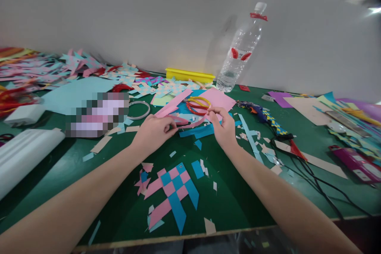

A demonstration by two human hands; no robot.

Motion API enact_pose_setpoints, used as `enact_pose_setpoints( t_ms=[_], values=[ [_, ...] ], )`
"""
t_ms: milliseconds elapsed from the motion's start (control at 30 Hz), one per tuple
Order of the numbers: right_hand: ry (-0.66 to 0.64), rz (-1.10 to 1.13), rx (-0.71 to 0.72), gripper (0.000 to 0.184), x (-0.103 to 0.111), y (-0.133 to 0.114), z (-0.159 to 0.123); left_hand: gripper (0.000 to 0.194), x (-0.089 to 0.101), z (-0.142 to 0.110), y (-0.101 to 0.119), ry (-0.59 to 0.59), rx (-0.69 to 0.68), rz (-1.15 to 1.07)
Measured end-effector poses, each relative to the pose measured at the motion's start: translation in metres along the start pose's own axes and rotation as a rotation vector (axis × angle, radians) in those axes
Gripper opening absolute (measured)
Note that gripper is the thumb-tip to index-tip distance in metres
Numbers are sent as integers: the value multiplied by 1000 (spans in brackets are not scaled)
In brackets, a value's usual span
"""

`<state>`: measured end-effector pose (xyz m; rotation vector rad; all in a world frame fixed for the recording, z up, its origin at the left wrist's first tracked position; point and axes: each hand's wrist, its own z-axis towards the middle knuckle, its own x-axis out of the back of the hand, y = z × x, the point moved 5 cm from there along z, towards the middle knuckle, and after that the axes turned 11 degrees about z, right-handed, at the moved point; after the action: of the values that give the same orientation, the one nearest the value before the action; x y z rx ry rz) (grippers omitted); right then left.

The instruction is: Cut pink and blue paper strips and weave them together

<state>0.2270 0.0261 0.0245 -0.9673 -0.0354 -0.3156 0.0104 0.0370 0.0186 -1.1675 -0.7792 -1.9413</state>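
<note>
From my remote seat I have a pink paper strip (195, 124) stretched above the green table (70, 170), the left hand (157, 131) and right hand (222, 125) each pinching it closed — long axis crosswise, curving away toward the right. Behind, I see a clear bottle (239, 51) and yellow tray (190, 75) — contents I cannot tell

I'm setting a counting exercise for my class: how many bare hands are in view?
2: the bare left hand and the bare right hand, both pinching a thin pink paper strip beyond the checkered blue-and-pink paper fish. None seems hidden.
</note>
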Motion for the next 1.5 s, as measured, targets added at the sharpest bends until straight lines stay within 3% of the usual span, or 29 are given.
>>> enact_pose_setpoints(
  t_ms=[100,267,433,600,800,1333,1500],
  values=[
    [48,-74,26,19,3,1,1,17,3,1,1,2,15,-27],
    [90,-12,-52,39,7,15,3,15,10,1,0,105,35,-129],
    [-65,105,-66,49,-5,17,3,16,12,0,1,166,6,-186],
    [-302,143,43,56,-20,0,-4,14,13,-1,6,177,-86,-92],
    [-354,71,101,59,-24,-9,-8,12,14,-2,15,178,-207,-17],
    [-286,38,115,31,-21,-5,-8,12,15,-2,18,174,-214,-7],
    [-292,6,142,14,-20,-9,-8,8,19,-4,17,255,-196,-9]
  ],
)
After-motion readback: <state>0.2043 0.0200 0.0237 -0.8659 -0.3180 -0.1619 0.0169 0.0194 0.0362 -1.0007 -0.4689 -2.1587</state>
